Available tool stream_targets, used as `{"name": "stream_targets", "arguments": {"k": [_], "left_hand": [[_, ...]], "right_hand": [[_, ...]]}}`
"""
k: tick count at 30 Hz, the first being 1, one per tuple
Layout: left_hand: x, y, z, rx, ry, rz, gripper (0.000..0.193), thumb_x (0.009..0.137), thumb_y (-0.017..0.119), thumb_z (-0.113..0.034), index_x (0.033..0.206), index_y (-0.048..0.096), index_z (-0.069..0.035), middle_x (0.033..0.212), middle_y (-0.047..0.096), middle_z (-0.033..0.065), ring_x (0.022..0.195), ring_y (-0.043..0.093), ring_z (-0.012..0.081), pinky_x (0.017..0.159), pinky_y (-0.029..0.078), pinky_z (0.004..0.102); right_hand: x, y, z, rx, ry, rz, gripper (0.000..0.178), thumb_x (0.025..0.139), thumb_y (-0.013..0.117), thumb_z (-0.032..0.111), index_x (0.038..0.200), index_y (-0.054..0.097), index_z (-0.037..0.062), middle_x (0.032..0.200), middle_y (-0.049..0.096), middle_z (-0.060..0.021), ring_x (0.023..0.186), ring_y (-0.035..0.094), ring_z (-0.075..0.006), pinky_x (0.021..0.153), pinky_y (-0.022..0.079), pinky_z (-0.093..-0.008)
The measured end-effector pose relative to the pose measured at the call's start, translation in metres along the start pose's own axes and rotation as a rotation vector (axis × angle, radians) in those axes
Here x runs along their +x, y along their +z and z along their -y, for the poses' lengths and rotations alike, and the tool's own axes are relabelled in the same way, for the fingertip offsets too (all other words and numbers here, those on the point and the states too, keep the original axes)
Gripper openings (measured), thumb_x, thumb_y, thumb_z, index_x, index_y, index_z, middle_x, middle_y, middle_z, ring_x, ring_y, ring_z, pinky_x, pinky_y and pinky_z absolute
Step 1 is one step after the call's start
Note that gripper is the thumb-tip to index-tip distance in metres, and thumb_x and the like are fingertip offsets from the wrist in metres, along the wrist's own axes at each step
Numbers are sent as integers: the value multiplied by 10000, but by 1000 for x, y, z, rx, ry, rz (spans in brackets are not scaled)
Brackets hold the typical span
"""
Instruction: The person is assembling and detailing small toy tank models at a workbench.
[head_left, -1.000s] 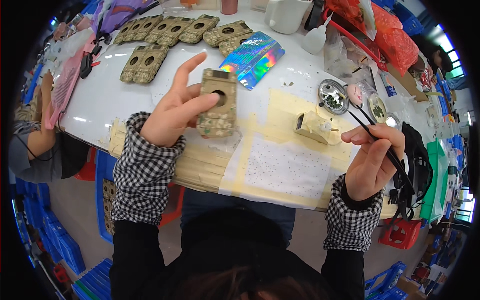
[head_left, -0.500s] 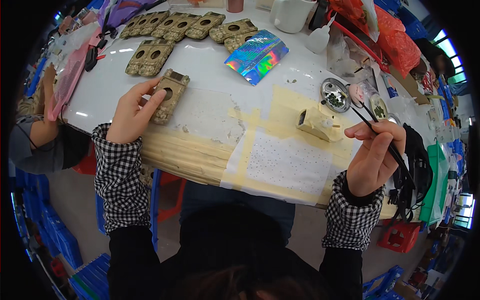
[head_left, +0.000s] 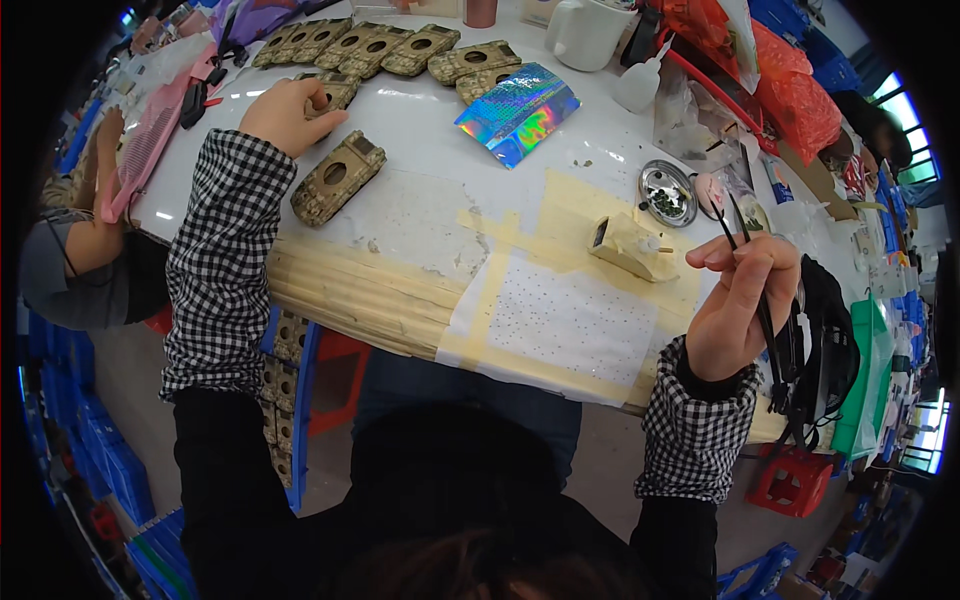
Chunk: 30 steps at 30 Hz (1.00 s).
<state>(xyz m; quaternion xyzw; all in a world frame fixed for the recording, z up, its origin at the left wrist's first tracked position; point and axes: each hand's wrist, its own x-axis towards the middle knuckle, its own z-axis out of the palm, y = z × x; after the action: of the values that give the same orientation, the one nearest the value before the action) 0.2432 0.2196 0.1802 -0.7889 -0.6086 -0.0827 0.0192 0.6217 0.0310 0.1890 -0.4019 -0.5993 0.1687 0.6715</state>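
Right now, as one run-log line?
left hand: at camouflage hull, grip unclear | right hand: holding black tweezers | nearer hull: lying on white table, untouched | iridescent pouch: on table

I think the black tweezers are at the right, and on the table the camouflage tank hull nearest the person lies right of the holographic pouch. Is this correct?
Not quite: the head view shows that camouflage tank hull left of the holographic pouch, not right. The black tweezers are indeed at the right.
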Motion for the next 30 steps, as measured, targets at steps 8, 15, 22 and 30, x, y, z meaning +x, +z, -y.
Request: {"name": "stream_targets", "arguments": {"k": [8,15,22,30], "left_hand": [[5,9,1,202,176,-360,336,758,714,-327,880,585,-42,906,560,140,795,567,268,735,477,372],[-25,-33,-90,-537,329,-310,339,794,714,-252,981,544,-26,959,552,71,824,563,154,683,466,267],[-21,-10,-175,-1192,361,-237,474,757,758,-260,1078,542,13,911,596,64,817,591,134,686,503,264],[-12,13,-171,-1621,79,212,449,783,740,-174,1123,491,-19,929,609,65,768,616,115,670,534,259]], "right_hand": [[2,-3,-4,-2,-1,-17,156,976,444,143,910,453,2,752,504,-80,655,567,-155,656,490,-286],[1,-5,-9,-16,-11,-5,158,976,452,147,914,462,2,751,529,-77,655,577,-145,645,470,-258],[2,-6,-9,-70,-40,-15,148,981,431,124,917,465,-5,771,509,-85,642,549,-155,628,481,-279],[4,-4,-7,-97,-53,-22,158,986,425,126,914,468,-7,765,496,-83,640,533,-157,624,476,-283]]}}
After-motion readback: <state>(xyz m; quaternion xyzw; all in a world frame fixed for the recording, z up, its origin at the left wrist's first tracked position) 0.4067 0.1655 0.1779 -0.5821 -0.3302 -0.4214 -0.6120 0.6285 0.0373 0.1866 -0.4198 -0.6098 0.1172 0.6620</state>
